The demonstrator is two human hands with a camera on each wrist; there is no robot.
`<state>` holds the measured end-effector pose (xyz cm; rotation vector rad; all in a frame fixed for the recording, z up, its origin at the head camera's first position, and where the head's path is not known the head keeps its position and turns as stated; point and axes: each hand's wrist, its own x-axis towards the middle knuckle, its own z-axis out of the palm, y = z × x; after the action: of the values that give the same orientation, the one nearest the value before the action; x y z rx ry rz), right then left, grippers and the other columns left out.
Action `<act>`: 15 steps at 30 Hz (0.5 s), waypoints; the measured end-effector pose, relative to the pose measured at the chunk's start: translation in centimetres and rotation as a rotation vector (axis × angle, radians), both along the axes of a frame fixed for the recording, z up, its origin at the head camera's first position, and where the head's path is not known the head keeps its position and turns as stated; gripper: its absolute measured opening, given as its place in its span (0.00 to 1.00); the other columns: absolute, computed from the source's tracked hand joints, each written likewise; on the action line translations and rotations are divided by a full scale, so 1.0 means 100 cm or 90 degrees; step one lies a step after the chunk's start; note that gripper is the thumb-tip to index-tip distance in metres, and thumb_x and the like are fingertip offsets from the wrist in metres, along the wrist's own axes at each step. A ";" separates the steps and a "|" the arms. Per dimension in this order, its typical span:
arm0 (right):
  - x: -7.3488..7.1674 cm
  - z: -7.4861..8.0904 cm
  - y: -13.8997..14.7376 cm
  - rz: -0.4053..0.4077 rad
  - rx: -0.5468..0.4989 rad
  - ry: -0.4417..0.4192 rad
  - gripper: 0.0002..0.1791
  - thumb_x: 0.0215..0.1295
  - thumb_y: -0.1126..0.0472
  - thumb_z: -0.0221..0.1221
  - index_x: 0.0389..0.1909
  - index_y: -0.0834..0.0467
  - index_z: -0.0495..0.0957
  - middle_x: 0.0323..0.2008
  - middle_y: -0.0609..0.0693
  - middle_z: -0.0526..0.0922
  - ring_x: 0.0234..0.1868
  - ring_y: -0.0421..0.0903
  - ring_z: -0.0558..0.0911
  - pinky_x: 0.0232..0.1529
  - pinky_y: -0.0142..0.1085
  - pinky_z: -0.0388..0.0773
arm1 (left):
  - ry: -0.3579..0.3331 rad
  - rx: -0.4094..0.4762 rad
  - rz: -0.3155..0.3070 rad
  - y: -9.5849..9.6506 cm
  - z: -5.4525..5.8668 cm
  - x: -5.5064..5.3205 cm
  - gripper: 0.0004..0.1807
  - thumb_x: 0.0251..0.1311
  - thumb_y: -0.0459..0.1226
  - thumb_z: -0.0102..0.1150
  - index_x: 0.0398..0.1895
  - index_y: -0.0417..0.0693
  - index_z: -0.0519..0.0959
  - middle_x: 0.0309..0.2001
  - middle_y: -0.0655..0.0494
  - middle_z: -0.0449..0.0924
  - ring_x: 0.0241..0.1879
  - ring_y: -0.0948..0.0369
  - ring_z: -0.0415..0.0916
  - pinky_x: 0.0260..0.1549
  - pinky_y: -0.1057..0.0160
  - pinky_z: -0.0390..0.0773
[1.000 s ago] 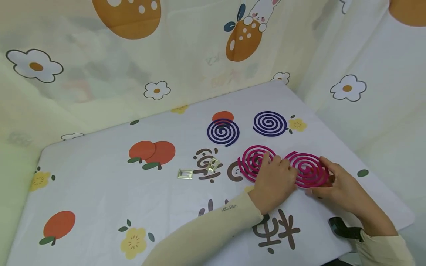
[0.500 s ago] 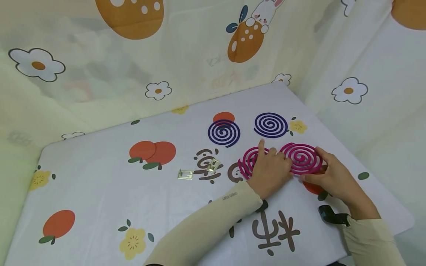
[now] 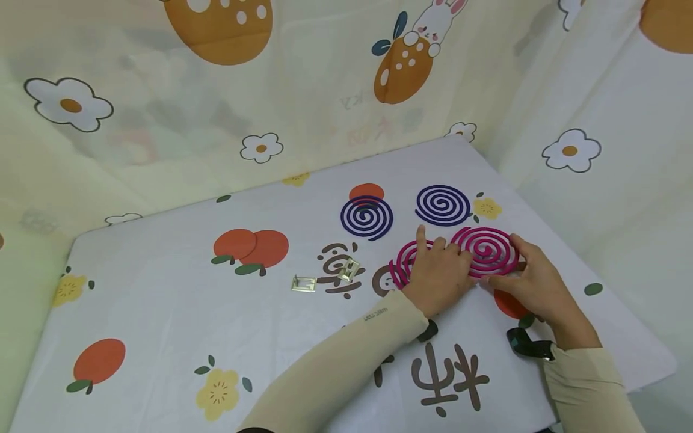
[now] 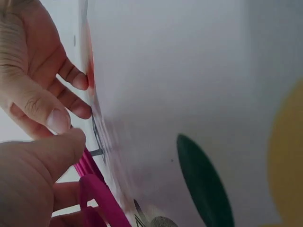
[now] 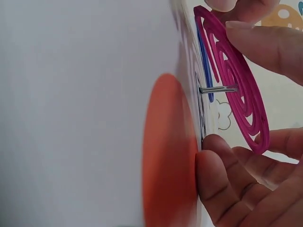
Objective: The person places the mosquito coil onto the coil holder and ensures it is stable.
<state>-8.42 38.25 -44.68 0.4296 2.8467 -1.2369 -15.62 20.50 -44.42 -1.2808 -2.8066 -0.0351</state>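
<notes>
Cream curtains point(image 3: 314, 90) wrap around this corner, all printed daisies and fruit, and the white table point(image 3: 162, 313) is just as busy — I count five orange fruits printed on it.

Actual stuff: four spirals, two dark blue and two pink. The left blue spiral point(image 3: 366, 216) and right blue spiral point(image 3: 443, 205) lie flat at the back, just apart, both fully visible. The left pink spiral point(image 3: 402, 264) is mostly covered by the left hand point(image 3: 441, 276), so I can't make out its middle. The right pink spiral point(image 3: 485, 252) sits between the two hands, tilted up off the table. Left thumb and fingers pinch its outer end, while the right hand point(image 3: 544, 291) curls round the opposite edge, lower fingertips down by the table.

Metal stands: three. The flat stand point(image 3: 304, 284) and the angled stand point(image 3: 349, 270) are off to the left, well apart from the hands. The third stand point(image 5: 218, 89) is under the right pink spiral, prong up — from above, the spiral blocks it. Whether the prong touches the spiral, I can't tell.

The left sleeve point(image 3: 341, 361) cuts across some of the printed lettering, and the writing on that sleeve is too blurry to read. A black wrist device point(image 3: 527, 344) sits at the right cuff.
</notes>
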 end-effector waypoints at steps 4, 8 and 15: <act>0.000 0.002 -0.001 -0.002 0.001 0.005 0.62 0.60 0.60 0.75 0.83 0.66 0.41 0.75 0.77 0.56 0.67 0.78 0.65 0.56 0.69 0.76 | -0.003 0.000 0.006 -0.001 0.000 -0.001 0.31 0.71 0.66 0.49 0.70 0.67 0.77 0.69 0.62 0.77 0.70 0.57 0.69 0.76 0.36 0.48; 0.001 0.003 -0.001 0.009 0.009 0.017 0.63 0.60 0.61 0.75 0.83 0.67 0.38 0.76 0.78 0.51 0.72 0.81 0.58 0.56 0.71 0.72 | -0.016 -0.006 0.020 -0.005 0.000 -0.002 0.37 0.69 0.69 0.48 0.76 0.66 0.71 0.77 0.58 0.67 0.77 0.54 0.60 0.76 0.37 0.51; 0.004 0.010 -0.003 0.019 0.060 0.026 0.60 0.67 0.51 0.69 0.83 0.65 0.35 0.80 0.75 0.41 0.77 0.79 0.46 0.56 0.79 0.63 | -0.074 -0.007 0.055 -0.020 0.010 -0.015 0.45 0.69 0.72 0.40 0.84 0.66 0.54 0.85 0.57 0.47 0.83 0.49 0.43 0.77 0.37 0.47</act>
<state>-8.01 37.95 -43.66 0.3672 2.9442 -1.1224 -17.10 18.48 -43.38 -1.1964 -2.9598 -0.0938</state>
